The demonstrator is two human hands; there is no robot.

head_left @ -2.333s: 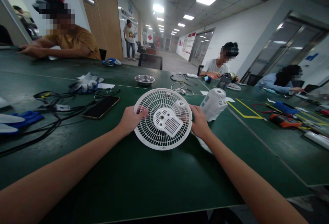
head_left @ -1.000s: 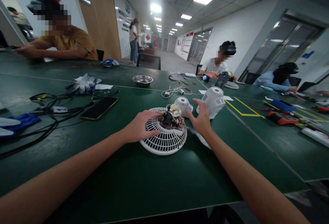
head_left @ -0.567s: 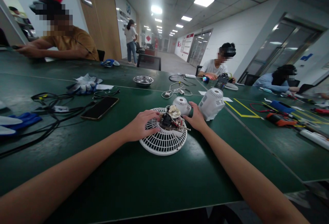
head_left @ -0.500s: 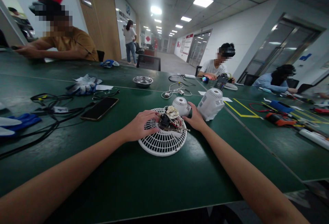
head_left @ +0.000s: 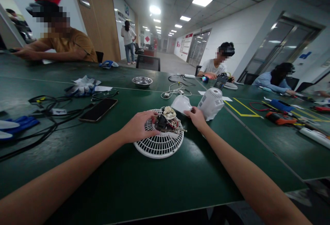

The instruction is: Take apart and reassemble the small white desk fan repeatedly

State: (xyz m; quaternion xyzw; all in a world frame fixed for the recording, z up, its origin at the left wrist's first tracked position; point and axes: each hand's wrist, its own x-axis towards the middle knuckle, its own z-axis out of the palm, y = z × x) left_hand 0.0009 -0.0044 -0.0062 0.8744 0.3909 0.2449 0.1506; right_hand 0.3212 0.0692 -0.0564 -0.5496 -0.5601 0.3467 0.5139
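A round white fan grille (head_left: pixel 158 149) lies flat on the table. On it rests a fan motor (head_left: pixel 165 125) with a black body, loose red and white wires, and a metal shaft pointing right. My left hand (head_left: pixel 136 127) curls around the motor's left side, thumb and fingers closed on it. Between the thumb and fingers of my right hand (head_left: pixel 198 119) is the edge of a white domed motor cover (head_left: pixel 181 104), tilted just behind the motor. Close to that hand, a white vented fan housing (head_left: pixel 211 104) stands on the table.
On the left lie a phone (head_left: pixel 98 110), black cables (head_left: pixel 55 116) and work gloves (head_left: pixel 84 86). A metal bowl (head_left: pixel 142 81) and a white cable (head_left: pixel 171 91) are farther back. At right sits an orange multimeter (head_left: pixel 280 119). Several co-workers are around the table.
The grille was set down with its motor facing up. My right hand reached the motor cover, gripped it and tilted it. The motor and grille shifted slightly left with my left hand.
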